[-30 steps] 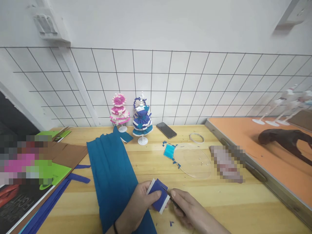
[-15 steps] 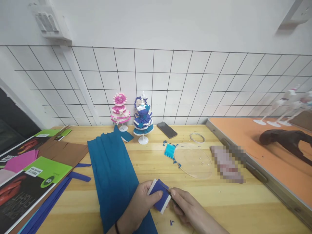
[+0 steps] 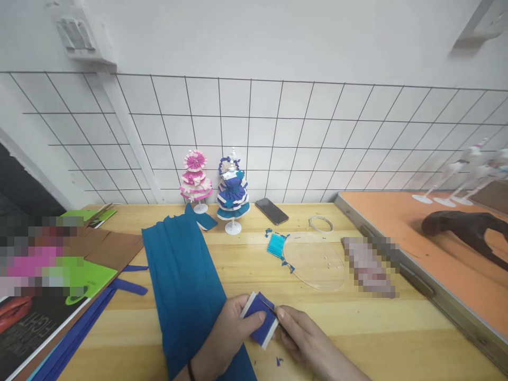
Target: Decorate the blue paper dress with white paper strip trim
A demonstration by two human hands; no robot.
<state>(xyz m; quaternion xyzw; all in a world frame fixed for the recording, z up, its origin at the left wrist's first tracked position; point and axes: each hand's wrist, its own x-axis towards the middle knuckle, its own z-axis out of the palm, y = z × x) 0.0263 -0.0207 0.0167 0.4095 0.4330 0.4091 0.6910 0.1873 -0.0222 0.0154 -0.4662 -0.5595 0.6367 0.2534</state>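
Observation:
My left hand (image 3: 226, 328) is closed on a small folded piece of blue crepe paper (image 3: 260, 312) with white edges, its thumb pressed flat on top. In my right hand (image 3: 305, 333) is a pair of slim dark scissors (image 3: 271, 307), their thin pointed end lying over the blue paper. The handles are mostly hidden by my fingers. Under my left forearm a long sheet of teal crepe paper (image 3: 186, 275) runs across the table. Small blue scraps (image 3: 279, 362) lie on the wood just below my hands.
Two dress-like paper stands, one pink (image 3: 196, 182) and one blue (image 3: 233, 196), are at the back. Nearby are a phone (image 3: 272, 210), a turquoise paper piece (image 3: 277, 245), a clear round disc (image 3: 313, 264) and a roll of tape (image 3: 321, 224). Brown paper (image 3: 107, 246) lies left; an orange board (image 3: 428, 259) stands right.
Both hands stay almost in place. The scissors' tip and the folded blue paper have barely shifted.

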